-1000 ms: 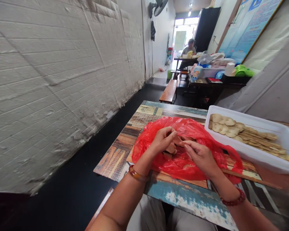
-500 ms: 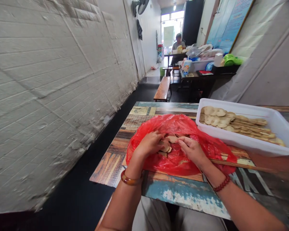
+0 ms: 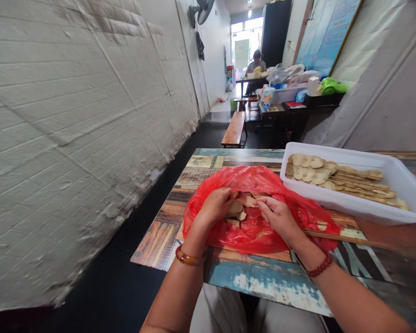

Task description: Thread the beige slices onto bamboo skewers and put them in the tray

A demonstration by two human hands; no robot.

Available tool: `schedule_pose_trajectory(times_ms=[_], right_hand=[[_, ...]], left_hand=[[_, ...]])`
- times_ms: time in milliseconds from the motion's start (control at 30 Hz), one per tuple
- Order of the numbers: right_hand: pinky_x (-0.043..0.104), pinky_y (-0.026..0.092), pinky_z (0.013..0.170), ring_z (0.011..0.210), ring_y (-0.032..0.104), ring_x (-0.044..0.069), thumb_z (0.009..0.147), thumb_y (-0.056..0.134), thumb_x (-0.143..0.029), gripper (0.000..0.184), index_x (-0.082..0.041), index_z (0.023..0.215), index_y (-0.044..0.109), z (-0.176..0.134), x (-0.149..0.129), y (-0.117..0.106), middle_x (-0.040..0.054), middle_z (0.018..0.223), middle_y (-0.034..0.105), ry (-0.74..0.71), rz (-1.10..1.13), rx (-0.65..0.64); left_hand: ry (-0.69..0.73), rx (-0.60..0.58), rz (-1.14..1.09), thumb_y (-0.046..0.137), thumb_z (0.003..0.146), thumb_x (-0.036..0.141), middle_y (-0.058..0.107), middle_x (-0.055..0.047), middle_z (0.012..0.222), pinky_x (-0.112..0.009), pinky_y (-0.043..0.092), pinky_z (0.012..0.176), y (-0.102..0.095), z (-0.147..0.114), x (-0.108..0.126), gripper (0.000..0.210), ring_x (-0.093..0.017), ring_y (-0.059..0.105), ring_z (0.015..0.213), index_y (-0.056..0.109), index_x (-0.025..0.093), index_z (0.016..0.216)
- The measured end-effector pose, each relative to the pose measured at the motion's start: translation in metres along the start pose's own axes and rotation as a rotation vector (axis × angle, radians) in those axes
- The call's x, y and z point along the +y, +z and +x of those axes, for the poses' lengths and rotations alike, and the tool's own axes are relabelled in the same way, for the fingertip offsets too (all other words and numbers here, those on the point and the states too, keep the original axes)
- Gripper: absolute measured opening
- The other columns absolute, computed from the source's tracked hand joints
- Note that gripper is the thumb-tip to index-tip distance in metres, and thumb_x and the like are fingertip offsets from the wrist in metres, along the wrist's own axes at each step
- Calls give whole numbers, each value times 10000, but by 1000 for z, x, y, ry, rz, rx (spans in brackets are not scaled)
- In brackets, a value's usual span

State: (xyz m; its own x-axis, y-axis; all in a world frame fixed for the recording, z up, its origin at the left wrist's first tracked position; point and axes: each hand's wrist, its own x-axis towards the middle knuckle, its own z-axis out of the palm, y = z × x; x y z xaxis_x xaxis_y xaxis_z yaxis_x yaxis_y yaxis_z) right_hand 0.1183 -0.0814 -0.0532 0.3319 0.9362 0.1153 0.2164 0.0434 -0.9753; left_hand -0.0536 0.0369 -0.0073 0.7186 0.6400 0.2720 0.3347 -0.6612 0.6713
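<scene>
An open red plastic bag [image 3: 208, 182] lies spread on the table with flat beige food slices [image 3: 233, 209] inside. My left hand [image 3: 217, 206] is over the bag's left side, its fingers curled round a beige slice, the fingertips partly hidden. My right hand [image 3: 275, 215] is closed in a pinch on a thin bamboo skewer [image 3: 303, 267], which runs back under my wrist. The skewer's tip end is close to another beige slice [image 3: 248, 201] between my hands; whether it pierces the slice I cannot tell. More bamboo skewers [image 3: 350, 238] lie at the bag's right.
A white plastic tub [image 3: 339, 203] at the right holds several skewers threaded with beige slices [image 3: 308, 167]. The patterned table [image 3: 263, 277] ends at the left near a white wall [image 3: 90, 138]. Farther off are a bench [image 3: 234, 128], a cluttered table [image 3: 280, 110] and a seated person [image 3: 255, 64].
My left hand's fingers have curled in more and shifted slightly, so more slices show below them. My right hand stays almost in place with the skewer.
</scene>
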Motion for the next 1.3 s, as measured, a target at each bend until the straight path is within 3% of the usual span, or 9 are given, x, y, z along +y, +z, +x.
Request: schedule_pose_trajectory(times_ms=[267, 500, 800, 933, 1067, 1300], right_hand=[[216, 288, 398, 409, 383, 100, 851, 497, -485, 332, -183, 896, 625, -5, -9, 0, -71, 485, 413, -27, 32, -32], [224, 290, 404, 405, 371, 105, 857, 486, -492, 344, -184, 908, 631, -7, -13, -1, -73, 468, 402, -24, 14, -27], [221, 366, 419, 431, 437, 103, 890, 480, -399, 320, -177, 1009, 678, -18, -30, -3, -44, 507, 498, -142, -166, 11], [235, 431, 437, 452, 531, 125, 893, 472, -373, 339, -169, 1044, 697, -21, -35, -2, -6, 558, 618, -206, -252, 9], [268, 535, 550, 610, 670, 175, 892, 469, -330, 334, -150, 1050, 703, -21, -36, 0, 56, 774, 740, -277, -292, 5], [325, 582, 773, 875, 714, 212, 900, 473, -277, 289, -190, 1055, 700, -21, -32, 2, 60, 991, 748, -379, -309, 9]], left_hand=[[-193, 92, -612, 617, 767, 374, 512, 28, 667, -194, 356, 536, 10, 4, 6, 247, -84, 466, 580, 487, 164, 757], [-261, -59, -1010, 760, 665, 325, 622, -6, 802, -195, 431, 555, 12, 0, 13, 430, -83, 571, 590, 553, 175, 1011], [-276, 50, -1129, 802, 598, 287, 669, -89, 1011, -247, 473, 697, 13, 2, 19, 481, -174, 625, 845, 653, 152, 1035], [-312, 89, -1115, 801, 593, 297, 670, -58, 885, -239, 457, 656, 14, 1, 16, 397, -141, 607, 728, 669, 138, 931], [-328, 112, -1105, 766, 644, 330, 617, -13, 745, -203, 416, 592, 16, 0, 11, 293, -88, 552, 620, 640, 130, 817], [-339, 111, -1070, 741, 672, 362, 577, 16, 660, -168, 329, 477, 14, -1, 15, 280, -47, 468, 503, 615, 133, 773]])
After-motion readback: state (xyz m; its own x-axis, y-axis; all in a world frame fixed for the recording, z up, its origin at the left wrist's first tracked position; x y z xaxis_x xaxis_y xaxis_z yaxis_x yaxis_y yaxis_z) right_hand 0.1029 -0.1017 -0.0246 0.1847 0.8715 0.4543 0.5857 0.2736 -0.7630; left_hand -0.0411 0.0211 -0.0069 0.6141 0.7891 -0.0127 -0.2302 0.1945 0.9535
